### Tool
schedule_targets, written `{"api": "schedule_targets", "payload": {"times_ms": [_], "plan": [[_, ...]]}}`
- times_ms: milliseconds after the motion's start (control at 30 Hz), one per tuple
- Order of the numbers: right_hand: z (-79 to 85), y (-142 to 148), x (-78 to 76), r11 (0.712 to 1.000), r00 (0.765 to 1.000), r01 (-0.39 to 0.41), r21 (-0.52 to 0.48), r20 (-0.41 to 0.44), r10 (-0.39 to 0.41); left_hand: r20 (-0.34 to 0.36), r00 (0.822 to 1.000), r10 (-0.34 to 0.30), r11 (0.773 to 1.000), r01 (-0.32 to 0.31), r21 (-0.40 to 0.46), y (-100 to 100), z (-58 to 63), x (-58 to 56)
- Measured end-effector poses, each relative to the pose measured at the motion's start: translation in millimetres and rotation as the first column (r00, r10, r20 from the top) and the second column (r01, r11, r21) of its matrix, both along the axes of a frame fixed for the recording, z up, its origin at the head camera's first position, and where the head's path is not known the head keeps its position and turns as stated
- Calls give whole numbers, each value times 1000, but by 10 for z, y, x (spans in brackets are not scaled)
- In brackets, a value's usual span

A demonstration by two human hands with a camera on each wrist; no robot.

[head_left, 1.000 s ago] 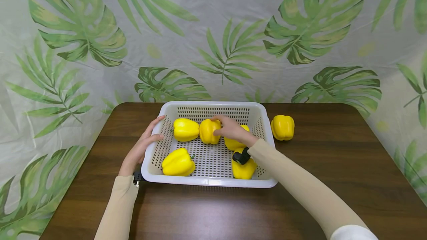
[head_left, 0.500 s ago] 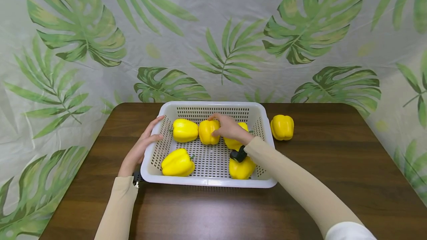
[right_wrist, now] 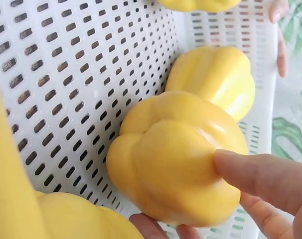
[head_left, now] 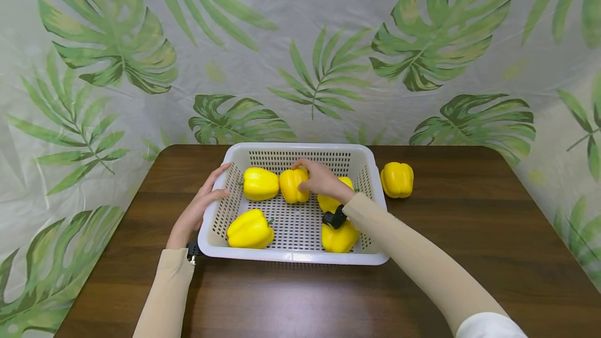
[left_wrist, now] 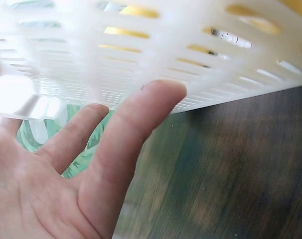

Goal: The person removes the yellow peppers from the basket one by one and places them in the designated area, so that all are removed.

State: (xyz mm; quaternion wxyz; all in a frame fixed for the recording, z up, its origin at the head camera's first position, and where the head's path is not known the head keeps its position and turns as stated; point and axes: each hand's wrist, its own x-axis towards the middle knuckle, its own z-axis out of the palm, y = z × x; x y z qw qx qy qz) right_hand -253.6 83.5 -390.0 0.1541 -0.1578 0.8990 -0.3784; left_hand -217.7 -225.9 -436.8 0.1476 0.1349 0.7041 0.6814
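Leaf-print cloth backdrop (head_left: 300, 51), brown wooden table (head_left: 469, 213)

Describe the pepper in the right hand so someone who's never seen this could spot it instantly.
On the dark wooden table stands a white perforated basket. In its far row, the gripped pepper sits immediately right of the leftmost pepper. That neighbour shows a stem in the head view; this one shows none, and it alone is in the right hand.

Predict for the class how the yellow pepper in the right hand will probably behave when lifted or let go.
The yellow pepper looks fairly stiff: no dent shows near the fingers. Its glossy skin may be slightly slippery. Let go, its rounded but lobed body would probably rock rather than roll smoothly.
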Motion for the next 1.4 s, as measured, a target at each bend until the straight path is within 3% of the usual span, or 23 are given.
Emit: {"api": "schedule_targets", "payload": {"times_ms": [600, 1000, 1400], "plan": [[27, 37, 24, 986, 996, 64, -156, 76, -52, -8, 1000, 0, 1000, 1, 3, 1, -3, -2], [199, 123, 59, 955, 979, 94, -282, 200, -37, -7, 1000, 0, 1000, 0, 5, -2, -9, -3], [274, 345, 111, 935, 980, 115, -335, 192, -52, -3, 1000, 2, 1000, -2, 14, 6, -6, 3]]}}
